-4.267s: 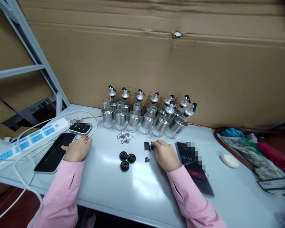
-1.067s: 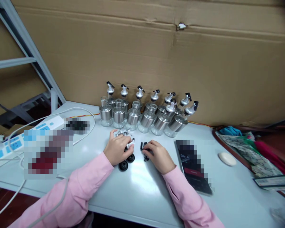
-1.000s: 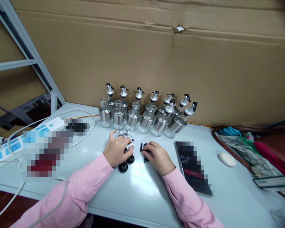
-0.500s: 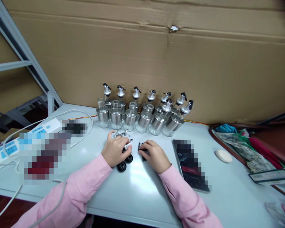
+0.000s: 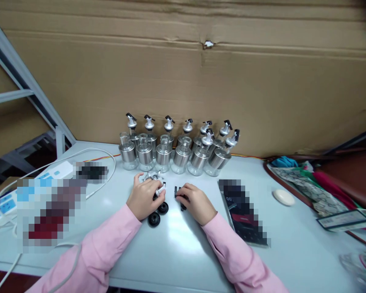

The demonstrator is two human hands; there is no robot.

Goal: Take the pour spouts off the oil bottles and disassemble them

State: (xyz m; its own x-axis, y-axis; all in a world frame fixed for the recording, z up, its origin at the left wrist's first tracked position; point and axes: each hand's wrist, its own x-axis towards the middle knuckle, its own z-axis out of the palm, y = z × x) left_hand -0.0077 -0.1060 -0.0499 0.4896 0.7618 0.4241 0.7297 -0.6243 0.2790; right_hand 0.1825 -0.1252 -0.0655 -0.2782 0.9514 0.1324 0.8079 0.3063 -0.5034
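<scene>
My left hand [image 5: 144,198] is closed, with a silver pourer spout [image 5: 161,188] pinched between thumb and fingers. Loose silver spout parts [image 5: 152,176] lie just beyond its knuckles. Two round black stoppers [image 5: 154,219] rest on the table below that hand. A short gap to the right, my right hand [image 5: 198,201] has its fingertips closed on a small black piece [image 5: 176,191]. More black bits sit under those fingers, partly hidden. Behind both hands, glass bottles with steel bands [image 5: 164,155] stand in two rows. Several in front have bare necks; others carry silver spouts with black levers [image 5: 187,125].
A phone or tablet [image 5: 242,211] lies right of my right arm, with a white oval object [image 5: 284,197] farther right. A power strip [image 5: 56,171] and white cables are on the left. Cardboard [image 5: 171,81] closes off the back. A brown bag [image 5: 341,171] sits at the right.
The view has shifted slightly, so everything sits a little farther left. Both hands keep nearly the same pose; the left still holds the spout and the right stays at the black pieces.
</scene>
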